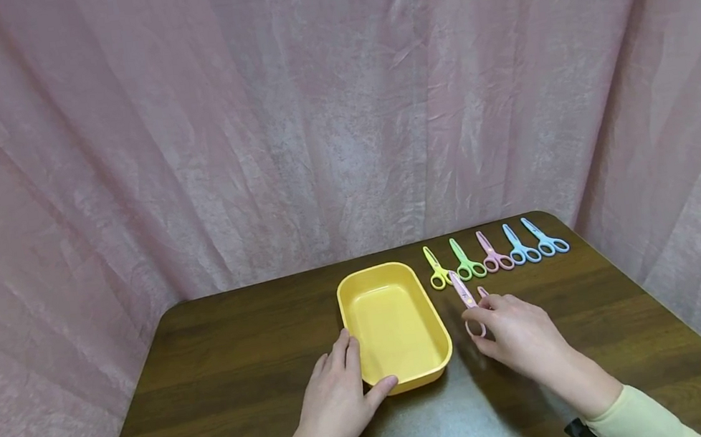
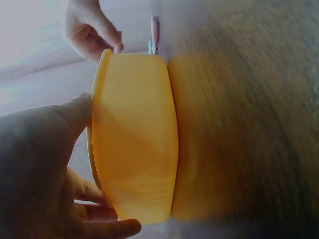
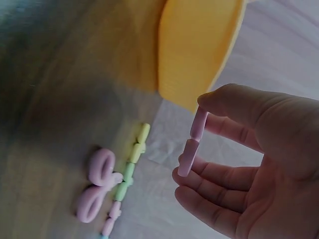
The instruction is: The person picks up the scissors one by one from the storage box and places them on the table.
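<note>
My right hand (image 1: 519, 332) pinches a pair of pink scissors (image 1: 463, 291) by the handles, blades pointing away. In the right wrist view, these scissors (image 3: 193, 142) are raised above the tabletop between thumb and fingers. A second pair of pink scissors (image 3: 94, 189) lies on the table below that hand, mostly hidden by it in the head view. My left hand (image 1: 339, 400) holds the near left corner of a yellow tray (image 1: 343, 309), thumb at the near rim and fingers along the left side. Nothing lies inside the tray, which sits flat on the table.
Along the back right of the wooden table (image 1: 243, 360) lie yellow scissors (image 1: 438, 275), green scissors (image 1: 469, 267), another pink pair (image 1: 496, 259) and two blue pairs, the inner blue scissors (image 1: 523, 253) beside the outer ones (image 1: 550, 244). Pink curtains (image 1: 339, 119) hang behind the table.
</note>
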Motion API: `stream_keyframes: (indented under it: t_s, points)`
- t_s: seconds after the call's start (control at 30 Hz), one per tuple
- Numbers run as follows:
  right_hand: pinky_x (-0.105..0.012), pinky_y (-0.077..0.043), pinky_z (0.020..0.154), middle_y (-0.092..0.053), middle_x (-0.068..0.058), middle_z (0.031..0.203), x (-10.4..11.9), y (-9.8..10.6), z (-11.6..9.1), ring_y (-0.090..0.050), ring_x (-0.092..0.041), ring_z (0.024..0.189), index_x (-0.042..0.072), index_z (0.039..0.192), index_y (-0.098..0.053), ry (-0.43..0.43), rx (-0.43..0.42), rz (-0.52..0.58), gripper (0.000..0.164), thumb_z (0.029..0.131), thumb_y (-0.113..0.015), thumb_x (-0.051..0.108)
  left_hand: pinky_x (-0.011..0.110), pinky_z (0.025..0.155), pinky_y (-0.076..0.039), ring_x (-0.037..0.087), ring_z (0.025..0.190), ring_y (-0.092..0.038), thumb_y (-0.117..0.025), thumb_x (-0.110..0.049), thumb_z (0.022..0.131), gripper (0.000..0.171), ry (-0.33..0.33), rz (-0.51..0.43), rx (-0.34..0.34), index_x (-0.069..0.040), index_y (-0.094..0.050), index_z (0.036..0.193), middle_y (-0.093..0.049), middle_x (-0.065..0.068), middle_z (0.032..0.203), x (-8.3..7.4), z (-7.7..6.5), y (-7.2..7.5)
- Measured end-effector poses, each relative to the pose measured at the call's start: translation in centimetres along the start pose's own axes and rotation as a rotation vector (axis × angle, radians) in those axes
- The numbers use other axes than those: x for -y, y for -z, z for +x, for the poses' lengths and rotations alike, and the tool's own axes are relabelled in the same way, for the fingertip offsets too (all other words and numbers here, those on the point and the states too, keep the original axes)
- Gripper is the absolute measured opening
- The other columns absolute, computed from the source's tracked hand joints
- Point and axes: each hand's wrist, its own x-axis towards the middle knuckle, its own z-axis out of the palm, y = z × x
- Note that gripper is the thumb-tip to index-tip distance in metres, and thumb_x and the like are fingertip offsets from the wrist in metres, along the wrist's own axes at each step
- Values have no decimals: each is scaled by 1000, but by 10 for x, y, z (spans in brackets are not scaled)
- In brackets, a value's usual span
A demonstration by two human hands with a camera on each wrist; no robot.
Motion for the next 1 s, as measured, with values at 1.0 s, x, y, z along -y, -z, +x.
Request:
stream_keyframes:
  t_s: [1.0]
  points:
    - [-45, -51, 57, -61, 4, 81, 9, -36, -15, -65, -25, 74, 24, 94, -77, 32, 124, -108, 24, 77, -93, 21, 54, 113, -51, 42, 134, -64, -71, -67, 100, 94, -2, 7, -9, 9, -54, 153, -52, 28, 159, -1, 0, 1]
